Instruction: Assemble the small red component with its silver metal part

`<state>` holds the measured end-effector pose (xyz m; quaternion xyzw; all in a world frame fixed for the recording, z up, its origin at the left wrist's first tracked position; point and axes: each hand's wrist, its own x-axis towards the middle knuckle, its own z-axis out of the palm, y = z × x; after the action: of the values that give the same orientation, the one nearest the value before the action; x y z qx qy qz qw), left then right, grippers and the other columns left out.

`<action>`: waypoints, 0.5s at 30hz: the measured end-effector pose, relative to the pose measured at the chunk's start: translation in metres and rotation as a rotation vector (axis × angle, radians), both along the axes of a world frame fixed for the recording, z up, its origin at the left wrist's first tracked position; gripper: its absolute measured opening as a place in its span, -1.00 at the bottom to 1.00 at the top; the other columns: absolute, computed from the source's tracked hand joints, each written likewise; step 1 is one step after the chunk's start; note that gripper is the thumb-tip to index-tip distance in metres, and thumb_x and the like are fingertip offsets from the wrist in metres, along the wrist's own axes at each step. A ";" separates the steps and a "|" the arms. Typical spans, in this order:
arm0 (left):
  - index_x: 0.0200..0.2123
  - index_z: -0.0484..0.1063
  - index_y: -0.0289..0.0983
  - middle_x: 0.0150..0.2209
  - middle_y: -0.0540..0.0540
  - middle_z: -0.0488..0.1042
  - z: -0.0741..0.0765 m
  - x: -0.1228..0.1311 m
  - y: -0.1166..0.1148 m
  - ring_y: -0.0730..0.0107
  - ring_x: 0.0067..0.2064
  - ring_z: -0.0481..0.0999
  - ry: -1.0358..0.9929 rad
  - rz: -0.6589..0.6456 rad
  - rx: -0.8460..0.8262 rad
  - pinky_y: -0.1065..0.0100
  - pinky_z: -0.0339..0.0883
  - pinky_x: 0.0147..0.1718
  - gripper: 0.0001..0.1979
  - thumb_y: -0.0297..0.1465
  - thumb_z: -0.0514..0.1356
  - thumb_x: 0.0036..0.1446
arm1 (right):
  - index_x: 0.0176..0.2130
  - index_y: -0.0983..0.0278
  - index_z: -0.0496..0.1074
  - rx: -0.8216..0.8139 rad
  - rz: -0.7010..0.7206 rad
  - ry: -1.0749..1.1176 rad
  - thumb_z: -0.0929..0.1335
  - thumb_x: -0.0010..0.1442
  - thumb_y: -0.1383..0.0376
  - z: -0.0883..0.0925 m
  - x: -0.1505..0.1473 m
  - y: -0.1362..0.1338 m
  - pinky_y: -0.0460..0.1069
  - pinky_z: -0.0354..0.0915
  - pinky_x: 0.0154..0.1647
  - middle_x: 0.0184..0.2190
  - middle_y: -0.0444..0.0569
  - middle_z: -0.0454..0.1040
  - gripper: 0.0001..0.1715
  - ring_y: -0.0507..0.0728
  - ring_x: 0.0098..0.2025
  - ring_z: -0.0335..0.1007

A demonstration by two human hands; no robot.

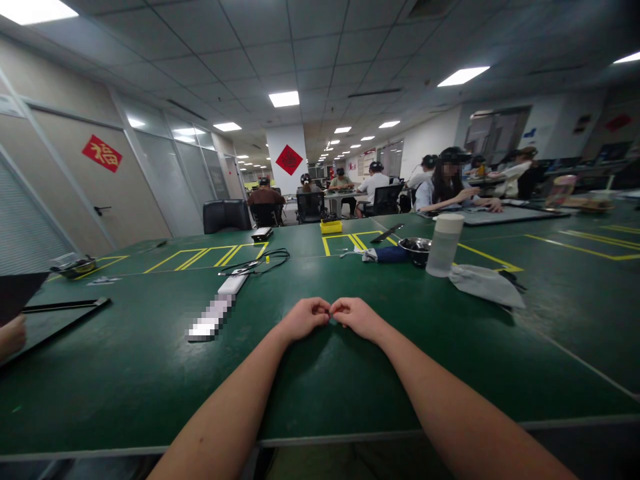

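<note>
My left hand (305, 319) and my right hand (359, 317) meet at the fingertips just above the green table (310, 393). Fingers of both hands are closed in a pinch. Whatever lies between them, if anything, is too small to make out. Left of my hands lies a phone (212, 319), its screen blurred out. A white power bank (233, 283) touches its far end, and a black cable (263, 262) is coiled just beyond.
On the right stand a frosted bottle (445, 245) and a metal bowl (416, 251), beside a grey pouch (486, 285) and a dark blue pouch (392, 254). A yellow box (331, 227) sits farther back. Another person's hand (13, 337) shows at the left edge.
</note>
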<state>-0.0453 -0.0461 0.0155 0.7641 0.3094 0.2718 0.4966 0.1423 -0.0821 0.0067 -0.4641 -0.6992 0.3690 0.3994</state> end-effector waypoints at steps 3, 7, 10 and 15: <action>-0.24 0.43 -0.36 -0.43 -0.05 0.48 0.001 -0.001 -0.001 0.46 -0.42 0.43 0.009 -0.011 0.007 0.44 0.25 -0.40 -0.77 -0.45 0.19 -0.03 | -0.31 0.35 0.46 0.003 0.006 -0.007 0.33 0.03 0.32 0.001 -0.001 -0.001 -0.11 0.19 -0.51 -0.54 -0.11 0.42 -0.82 -0.01 -0.55 0.29; -0.23 0.43 -0.35 -0.46 -0.02 0.45 0.001 0.000 -0.003 0.48 -0.45 0.41 0.039 0.015 0.037 0.47 0.22 -0.46 -0.77 -0.42 0.19 -0.02 | -0.32 0.35 0.44 -0.005 0.005 -0.004 0.34 0.03 0.31 0.002 -0.002 -0.003 -0.11 0.21 -0.51 -0.53 -0.11 0.42 -0.83 -0.01 -0.56 0.29; -0.22 0.42 -0.35 -0.46 -0.01 0.44 0.000 0.002 -0.004 0.49 -0.46 0.39 0.054 0.022 0.063 0.47 0.20 -0.47 -0.77 -0.41 0.18 -0.01 | -0.35 0.33 0.40 -0.004 -0.007 0.029 0.36 0.00 0.30 0.001 -0.001 -0.003 -0.11 0.22 -0.51 -0.55 -0.13 0.41 -0.84 0.00 -0.55 0.29; -0.25 0.43 -0.35 -0.49 0.02 0.40 0.001 0.003 -0.003 0.51 -0.48 0.34 0.100 0.024 0.113 0.49 0.16 -0.50 -0.79 -0.40 0.18 0.00 | -0.40 0.31 0.36 -0.012 -0.034 0.028 0.40 -0.04 0.28 0.001 0.000 -0.002 -0.12 0.21 -0.51 -0.57 -0.15 0.40 -0.83 0.00 -0.55 0.31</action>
<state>-0.0422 -0.0492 0.0162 0.7996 0.3273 0.2562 0.4335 0.1427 -0.0844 0.0080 -0.4732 -0.6834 0.3726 0.4126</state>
